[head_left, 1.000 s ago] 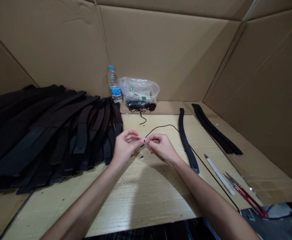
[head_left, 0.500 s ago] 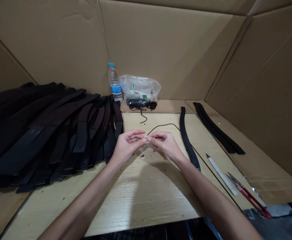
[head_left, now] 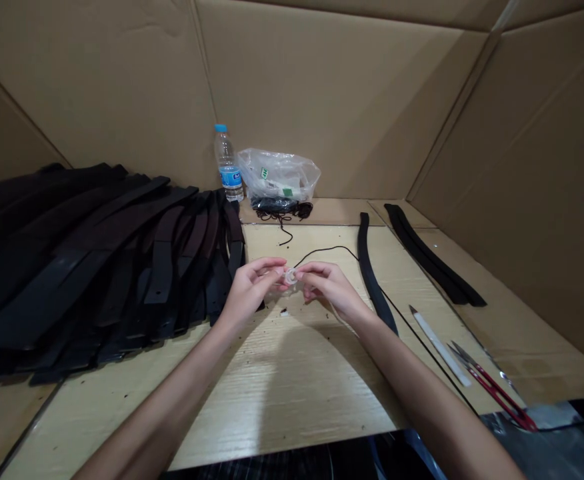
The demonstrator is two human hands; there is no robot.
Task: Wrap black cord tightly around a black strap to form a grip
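My left hand [head_left: 252,288] and my right hand [head_left: 328,287] meet above the middle of the pale wooden table [head_left: 282,373]. Their fingertips pinch a small whitish ring-shaped piece [head_left: 290,275] between them. A thin black cord [head_left: 322,251] runs from the hands back over the table. A single dark strap [head_left: 372,273] lies just right of my right hand. A big heap of dark leather straps [head_left: 92,253] lies at my left.
A water bottle [head_left: 226,164] and a clear plastic bag [head_left: 278,176] stand at the back by the cardboard wall [head_left: 322,87], with coiled black cord [head_left: 283,212] before them. More straps [head_left: 432,256], a white-handled blade [head_left: 439,345] and red snips [head_left: 497,393] lie right.
The small whitish piece has turned between my fingertips and now shows as a ring. My hands have stayed at about the same spot.
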